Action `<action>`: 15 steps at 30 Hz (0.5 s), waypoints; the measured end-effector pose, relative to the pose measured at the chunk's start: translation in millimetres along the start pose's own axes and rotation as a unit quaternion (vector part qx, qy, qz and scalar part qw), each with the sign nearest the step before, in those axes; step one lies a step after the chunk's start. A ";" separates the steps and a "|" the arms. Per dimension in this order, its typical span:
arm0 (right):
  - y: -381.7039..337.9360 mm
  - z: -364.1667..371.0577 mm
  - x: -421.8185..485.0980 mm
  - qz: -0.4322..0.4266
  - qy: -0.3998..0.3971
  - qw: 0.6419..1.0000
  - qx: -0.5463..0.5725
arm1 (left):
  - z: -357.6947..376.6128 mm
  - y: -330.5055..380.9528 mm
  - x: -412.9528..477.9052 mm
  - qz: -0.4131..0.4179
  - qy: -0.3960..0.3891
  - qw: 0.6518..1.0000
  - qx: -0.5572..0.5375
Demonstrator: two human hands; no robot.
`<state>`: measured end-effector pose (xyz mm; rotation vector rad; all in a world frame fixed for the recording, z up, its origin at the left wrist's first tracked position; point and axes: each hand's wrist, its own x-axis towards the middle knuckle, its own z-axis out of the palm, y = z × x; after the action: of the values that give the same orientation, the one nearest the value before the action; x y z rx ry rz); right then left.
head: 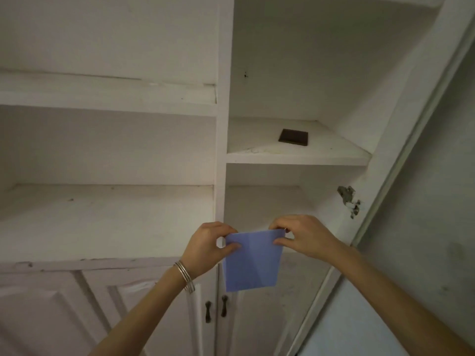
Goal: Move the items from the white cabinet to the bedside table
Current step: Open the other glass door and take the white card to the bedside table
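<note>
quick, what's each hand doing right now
Left hand: pinching the top left corner of the blue cloth.
Right hand: pinching its top right corner.

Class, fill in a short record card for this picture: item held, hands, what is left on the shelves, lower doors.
held item: blue sheet, hanging in front of the white cabinet
left hand: pinches its top left corner
right hand: pinches its top right corner
left behind: dark flat item, on the right shelf
lower doors: shut
</note>
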<state>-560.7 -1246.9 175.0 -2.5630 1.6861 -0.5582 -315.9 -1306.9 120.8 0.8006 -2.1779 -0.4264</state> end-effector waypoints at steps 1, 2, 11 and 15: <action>-3.6 -0.2 2.4 -0.013 -0.004 1.000 0.005 | -2.8 3.1 -3.9 -0.004 0.002 1.000 0.012; -7.9 -0.3 4.6 -0.022 -0.011 1.000 0.016 | -5.1 5.9 -8.1 -0.009 0.005 1.000 0.024; -56.3 25.2 21.7 -0.130 -0.069 0.985 0.089 | -30.0 32.2 -81.8 -0.117 0.069 0.984 0.111; -95.6 47.6 25.8 -0.205 -0.106 0.968 0.096 | -48.4 48.6 -138.5 -0.177 0.088 0.970 0.143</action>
<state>-452.5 -1238.5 158.1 -2.7160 0.9876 -0.4118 -228.2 -1181.1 102.3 1.3464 -1.9555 -0.2039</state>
